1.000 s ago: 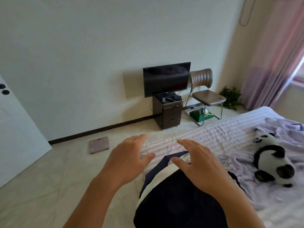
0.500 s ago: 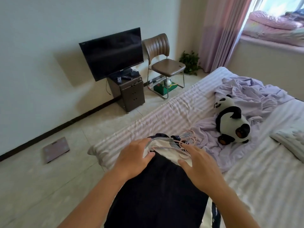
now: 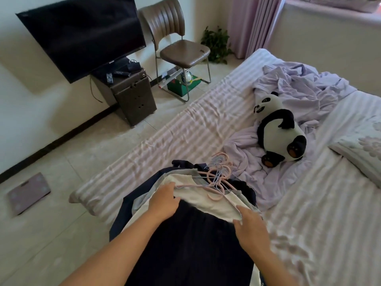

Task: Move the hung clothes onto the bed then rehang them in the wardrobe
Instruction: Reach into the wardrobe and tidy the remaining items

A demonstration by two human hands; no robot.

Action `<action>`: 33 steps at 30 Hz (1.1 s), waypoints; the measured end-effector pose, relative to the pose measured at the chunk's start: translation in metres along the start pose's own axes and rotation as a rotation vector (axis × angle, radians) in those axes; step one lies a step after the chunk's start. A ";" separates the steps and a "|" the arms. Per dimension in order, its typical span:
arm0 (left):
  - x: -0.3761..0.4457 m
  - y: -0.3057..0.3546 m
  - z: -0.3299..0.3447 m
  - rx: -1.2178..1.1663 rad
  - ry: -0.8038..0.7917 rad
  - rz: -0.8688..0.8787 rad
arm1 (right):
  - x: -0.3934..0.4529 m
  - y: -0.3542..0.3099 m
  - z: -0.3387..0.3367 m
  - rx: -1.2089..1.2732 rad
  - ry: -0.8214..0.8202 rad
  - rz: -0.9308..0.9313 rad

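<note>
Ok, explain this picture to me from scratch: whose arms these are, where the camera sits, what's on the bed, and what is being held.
There is no machine here. The two bare arms belong to a person wearing a wide-angle camera on the head, so you look forward and down over their hands.

The left hand and the right hand both rest on a pile of clothes, dark and pale garments lying on the striped bed. The garments are on pink hangers, whose hooks bunch at the far end of the pile. The fingers look fairly straight; I see no firm grip.

Also on the bed: a panda plush toy, a crumpled lilac sheet and a pillow.
</note>
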State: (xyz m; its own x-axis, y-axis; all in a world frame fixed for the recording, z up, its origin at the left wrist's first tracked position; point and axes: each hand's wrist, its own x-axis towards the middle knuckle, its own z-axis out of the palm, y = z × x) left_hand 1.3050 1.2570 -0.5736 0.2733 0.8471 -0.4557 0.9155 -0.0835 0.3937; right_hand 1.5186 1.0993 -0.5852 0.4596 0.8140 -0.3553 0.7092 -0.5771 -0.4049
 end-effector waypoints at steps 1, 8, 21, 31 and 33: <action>0.012 -0.002 0.006 0.017 -0.001 -0.001 | 0.008 0.004 0.009 -0.009 -0.004 0.015; 0.070 -0.015 0.040 0.172 -0.051 0.050 | 0.050 0.033 0.057 0.011 -0.011 0.112; 0.072 -0.026 0.052 0.135 0.131 -0.035 | 0.071 0.042 0.051 0.051 0.027 0.167; -0.003 -0.043 0.012 -0.077 0.340 -0.129 | 0.013 0.011 0.021 0.234 0.200 0.051; -0.031 -0.050 -0.004 -0.141 0.396 -0.112 | -0.002 -0.006 0.005 0.290 0.207 0.017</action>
State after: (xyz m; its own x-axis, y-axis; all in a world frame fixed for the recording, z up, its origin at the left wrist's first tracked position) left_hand 1.2496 1.2368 -0.5757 0.0153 0.9852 -0.1710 0.8763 0.0692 0.4768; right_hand 1.5110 1.1011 -0.5859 0.5897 0.7830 -0.1977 0.5326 -0.5611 -0.6336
